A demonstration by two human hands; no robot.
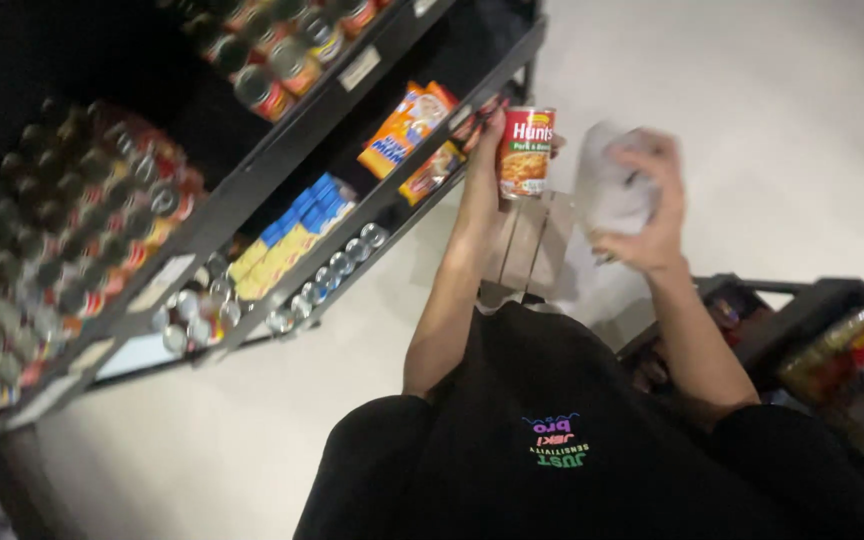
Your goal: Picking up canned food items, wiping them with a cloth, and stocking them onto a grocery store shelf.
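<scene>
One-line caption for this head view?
Left hand holds a red can near stocked shelves; right hand grips a white cloth.

The can [525, 152] has a red label with a white patch on top and an orange-brown picture below, and the cloth [612, 188] is pale grey-white. On the black shelf [282, 150] the boxes [407, 128] are orange and yellow with some blue, and the packets [292, 235] are blue above yellow. The shirt [552, 440] is black with a small print in green, pink and purple, and the floor [752, 90] is pale cream.
</scene>
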